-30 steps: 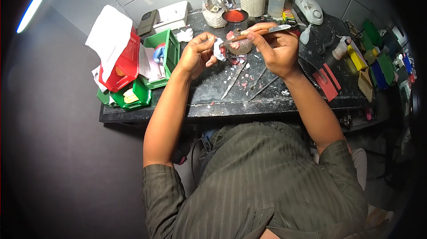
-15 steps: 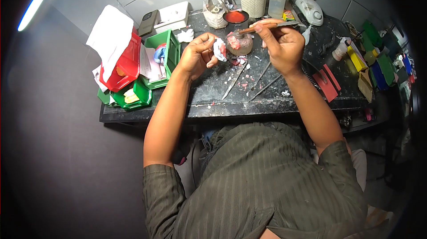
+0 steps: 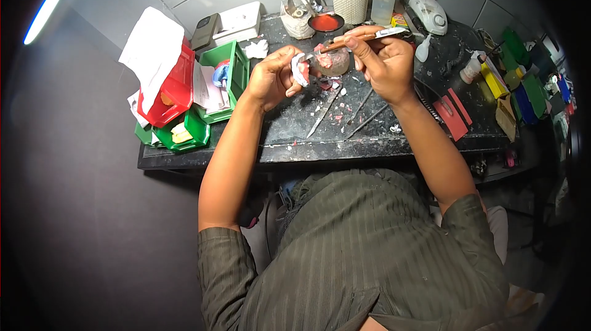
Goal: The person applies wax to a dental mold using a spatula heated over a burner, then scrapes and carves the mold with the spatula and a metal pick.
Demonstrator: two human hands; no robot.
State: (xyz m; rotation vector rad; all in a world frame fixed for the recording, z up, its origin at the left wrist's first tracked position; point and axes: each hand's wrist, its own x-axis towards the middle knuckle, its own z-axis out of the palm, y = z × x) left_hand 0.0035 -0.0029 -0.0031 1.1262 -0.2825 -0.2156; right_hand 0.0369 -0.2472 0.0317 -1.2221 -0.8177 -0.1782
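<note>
Between its closed fingers, my left hand (image 3: 271, 80) holds a small white plaster dental cast with pink wax (image 3: 301, 72) on it. My right hand (image 3: 389, 67) grips a wax knife (image 3: 352, 40) by its brown wooden handle. The knife's metal tip is at the upper edge of the cast; whether it touches is too small to tell. Just behind, between the hands, stands a round glass vessel (image 3: 336, 62) with pink wax stuck on it. Pink and white scraps lie on the black bench (image 3: 283, 131) below.
Several slim metal tools, including a carver (image 3: 324, 112), lie in front. Pink wax sheets (image 3: 452, 123) are at right. Green (image 3: 243, 88) and red (image 3: 167, 104) bins stand left. Behind are a dish of red material (image 3: 326, 22), a tool basket (image 3: 351, 8) and a clear bottle (image 3: 383, 3).
My right hand has tilted the wax knife and moved it slightly left, bringing its tip from over the glass vessel to the cast. The cast has turned slightly in my left hand.
</note>
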